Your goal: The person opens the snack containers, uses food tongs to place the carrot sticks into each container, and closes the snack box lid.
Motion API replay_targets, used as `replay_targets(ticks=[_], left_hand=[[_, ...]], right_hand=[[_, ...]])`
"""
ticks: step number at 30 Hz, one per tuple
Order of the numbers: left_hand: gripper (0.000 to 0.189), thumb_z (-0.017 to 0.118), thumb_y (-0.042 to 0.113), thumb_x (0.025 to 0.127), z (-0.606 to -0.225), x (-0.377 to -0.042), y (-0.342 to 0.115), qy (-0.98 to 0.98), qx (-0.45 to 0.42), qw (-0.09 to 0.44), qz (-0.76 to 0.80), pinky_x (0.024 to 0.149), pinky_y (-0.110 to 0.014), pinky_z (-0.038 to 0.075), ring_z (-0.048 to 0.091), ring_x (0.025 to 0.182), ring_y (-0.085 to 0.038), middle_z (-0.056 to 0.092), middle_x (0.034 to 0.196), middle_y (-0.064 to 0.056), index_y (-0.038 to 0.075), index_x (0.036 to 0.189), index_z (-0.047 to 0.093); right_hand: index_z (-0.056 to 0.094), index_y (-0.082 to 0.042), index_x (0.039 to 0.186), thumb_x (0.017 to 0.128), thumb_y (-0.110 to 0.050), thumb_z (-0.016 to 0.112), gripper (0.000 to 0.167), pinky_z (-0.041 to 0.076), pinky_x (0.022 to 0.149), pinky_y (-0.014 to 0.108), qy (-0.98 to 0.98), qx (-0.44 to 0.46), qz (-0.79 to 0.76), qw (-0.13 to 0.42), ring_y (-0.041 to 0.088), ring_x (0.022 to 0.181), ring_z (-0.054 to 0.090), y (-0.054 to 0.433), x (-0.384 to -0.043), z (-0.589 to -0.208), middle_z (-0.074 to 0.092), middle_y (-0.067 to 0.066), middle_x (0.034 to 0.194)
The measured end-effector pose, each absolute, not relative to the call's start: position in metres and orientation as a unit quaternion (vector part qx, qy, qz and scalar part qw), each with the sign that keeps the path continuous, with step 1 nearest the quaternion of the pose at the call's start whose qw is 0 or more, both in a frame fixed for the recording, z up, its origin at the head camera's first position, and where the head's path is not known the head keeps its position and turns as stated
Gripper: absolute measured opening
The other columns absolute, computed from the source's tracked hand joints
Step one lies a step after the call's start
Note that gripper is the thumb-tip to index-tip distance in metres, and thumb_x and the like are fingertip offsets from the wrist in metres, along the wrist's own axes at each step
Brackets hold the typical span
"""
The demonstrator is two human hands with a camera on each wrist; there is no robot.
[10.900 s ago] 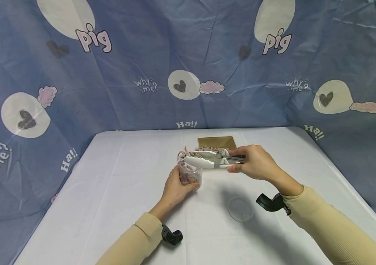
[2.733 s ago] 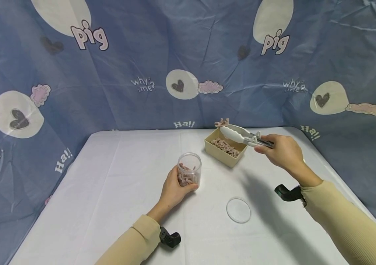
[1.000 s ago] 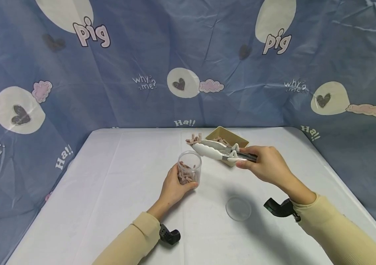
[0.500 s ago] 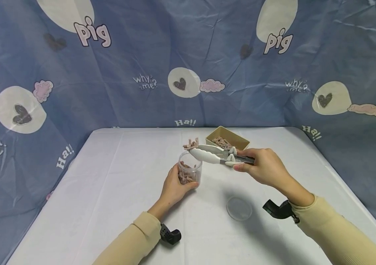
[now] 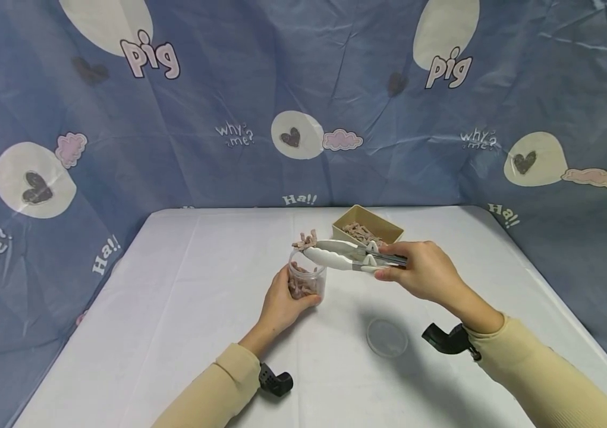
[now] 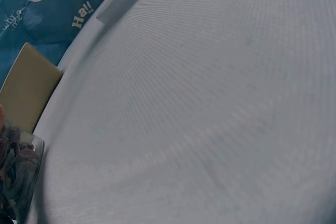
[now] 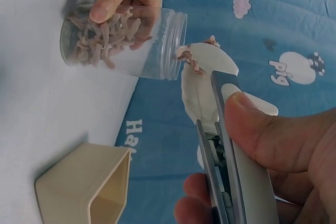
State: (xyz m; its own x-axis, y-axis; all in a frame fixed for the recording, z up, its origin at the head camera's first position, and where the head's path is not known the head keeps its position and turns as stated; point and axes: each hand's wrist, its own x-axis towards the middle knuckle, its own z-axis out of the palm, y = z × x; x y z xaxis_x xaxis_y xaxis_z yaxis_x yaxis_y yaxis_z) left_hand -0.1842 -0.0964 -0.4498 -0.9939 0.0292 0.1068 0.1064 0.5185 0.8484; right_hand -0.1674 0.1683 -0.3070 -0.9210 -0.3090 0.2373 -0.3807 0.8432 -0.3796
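My left hand (image 5: 280,303) grips a clear plastic jar (image 7: 121,40) that stands upright on the table, partly filled with brownish-pink strips (image 7: 105,38). Fingers and thumb wrap the jar's sides. With my right hand (image 5: 425,270) I hold white-headed metal tongs (image 5: 335,255) by the handles, thumb on one arm and fingers on the other. Their tips pinch a small clump of the same strips (image 5: 305,240) just above the jar's mouth. Behind and to the right, a beige rectangular box (image 5: 380,224) holds more strips, its near side partly hidden by the tongs and right hand.
A round clear lid (image 5: 387,337) lies flat on the white-covered table (image 5: 191,333), below the right forearm. A blue printed cloth (image 5: 239,77) hangs behind the table. Black wrist cameras (image 5: 275,380) sit on both forearms.
The tongs, with a clump pinched in them, have come left from above the box to the jar's mouth. My left hand keeps the jar in place.
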Motion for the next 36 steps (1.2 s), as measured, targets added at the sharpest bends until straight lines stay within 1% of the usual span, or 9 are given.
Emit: replay_targets(ticks=[8, 15, 19, 20, 22, 24, 27, 33, 36], left_hand=[[0.093, 0.085, 0.033, 0.076, -0.4499, -0.1829, -0.0961, -0.869, -0.037, 0.034, -0.493, 0.114, -0.053, 0.038, 0.047, 0.136, -0.036, 0.049, 0.143, -0.019, 0.004, 0.149, 0.035], [0.093, 0.085, 0.033, 0.076, -0.4498, -0.1824, -0.0952, -0.869, -0.034, 0.034, -0.492, 0.115, -0.053, 0.038, 0.047, 0.135, -0.036, 0.049, 0.143, -0.018, 0.005, 0.149, 0.035], [0.093, 0.085, 0.033, 0.076, -0.4494, -0.1826, -0.0952, -0.869, -0.033, 0.032, -0.493, 0.115, -0.053, 0.037, 0.046, 0.136, -0.037, 0.049, 0.143, -0.018, 0.004, 0.148, 0.035], [0.093, 0.085, 0.033, 0.076, -0.4493, -0.1827, -0.0952, -0.869, -0.033, 0.032, -0.493, 0.115, -0.053, 0.037, 0.046, 0.136, -0.037, 0.049, 0.143, -0.018, 0.004, 0.148, 0.035], [0.093, 0.085, 0.033, 0.076, -0.4491, -0.1829, -0.0953, -0.869, -0.032, 0.032, -0.492, 0.115, -0.053, 0.037, 0.047, 0.135, -0.036, 0.049, 0.143, -0.018, 0.004, 0.148, 0.035], [0.093, 0.085, 0.033, 0.075, -0.4490, -0.1832, -0.0955, -0.870, -0.030, 0.034, -0.491, 0.115, -0.053, 0.038, 0.047, 0.135, -0.036, 0.050, 0.142, -0.018, 0.004, 0.148, 0.036], [0.092, 0.086, 0.033, 0.075, -0.4490, -0.1833, -0.0956, -0.870, -0.029, 0.037, -0.491, 0.114, -0.053, 0.038, 0.048, 0.134, -0.036, 0.050, 0.142, -0.018, 0.005, 0.148, 0.037], [0.091, 0.086, 0.033, 0.075, -0.4497, -0.1834, -0.0958, -0.871, -0.029, 0.038, -0.489, 0.113, -0.053, 0.039, 0.049, 0.133, -0.035, 0.051, 0.141, -0.017, 0.005, 0.147, 0.038], [0.091, 0.086, 0.032, 0.075, -0.4499, -0.1836, -0.0958, -0.871, -0.030, 0.038, -0.488, 0.113, -0.053, 0.039, 0.049, 0.133, -0.036, 0.051, 0.140, -0.017, 0.005, 0.147, 0.038]], right_hand=[[0.073, -0.009, 0.115, 0.078, -0.030, 0.082, 0.043, 0.042, 0.057, 0.030, -0.959, 0.183, 0.203, 0.072, 0.009, 0.061, 0.052, 0.1679, -0.1668, -0.3077, 0.069, -0.001, 0.067], [0.073, -0.010, 0.116, 0.079, -0.031, 0.081, 0.044, 0.041, 0.057, 0.029, -0.961, 0.184, 0.198, 0.061, 0.008, 0.062, 0.052, 0.1680, -0.1661, -0.3045, 0.066, -0.004, 0.063], [0.073, -0.009, 0.116, 0.078, -0.031, 0.082, 0.044, 0.044, 0.059, 0.031, -0.961, 0.184, 0.196, 0.063, 0.008, 0.064, 0.054, 0.1688, -0.1653, -0.3034, 0.070, -0.001, 0.068], [0.073, -0.009, 0.116, 0.078, -0.031, 0.082, 0.045, 0.045, 0.059, 0.032, -0.961, 0.185, 0.196, 0.065, 0.008, 0.065, 0.055, 0.1690, -0.1651, -0.3032, 0.073, 0.001, 0.073], [0.073, -0.009, 0.117, 0.078, -0.031, 0.082, 0.046, 0.045, 0.059, 0.031, -0.961, 0.185, 0.194, 0.065, 0.009, 0.065, 0.055, 0.1695, -0.1648, -0.3023, 0.075, 0.003, 0.079], [0.072, -0.009, 0.118, 0.077, -0.031, 0.083, 0.047, 0.042, 0.057, 0.030, -0.961, 0.186, 0.193, 0.063, 0.009, 0.064, 0.054, 0.1698, -0.1647, -0.3013, 0.075, 0.003, 0.081], [0.072, -0.009, 0.118, 0.076, -0.032, 0.083, 0.049, 0.039, 0.055, 0.028, -0.961, 0.188, 0.191, 0.060, 0.008, 0.061, 0.052, 0.1702, -0.1645, -0.2998, 0.073, 0.000, 0.077], [0.072, -0.009, 0.119, 0.076, -0.033, 0.083, 0.050, 0.039, 0.054, 0.028, -0.962, 0.191, 0.186, 0.062, 0.007, 0.061, 0.053, 0.1704, -0.1641, -0.2986, 0.073, -0.001, 0.075], [0.072, -0.012, 0.120, 0.076, -0.033, 0.084, 0.051, 0.039, 0.053, 0.028, -0.963, 0.190, 0.175, 0.075, 0.008, 0.063, 0.053, 0.1687, -0.1631, -0.2982, 0.071, -0.001, 0.076]])
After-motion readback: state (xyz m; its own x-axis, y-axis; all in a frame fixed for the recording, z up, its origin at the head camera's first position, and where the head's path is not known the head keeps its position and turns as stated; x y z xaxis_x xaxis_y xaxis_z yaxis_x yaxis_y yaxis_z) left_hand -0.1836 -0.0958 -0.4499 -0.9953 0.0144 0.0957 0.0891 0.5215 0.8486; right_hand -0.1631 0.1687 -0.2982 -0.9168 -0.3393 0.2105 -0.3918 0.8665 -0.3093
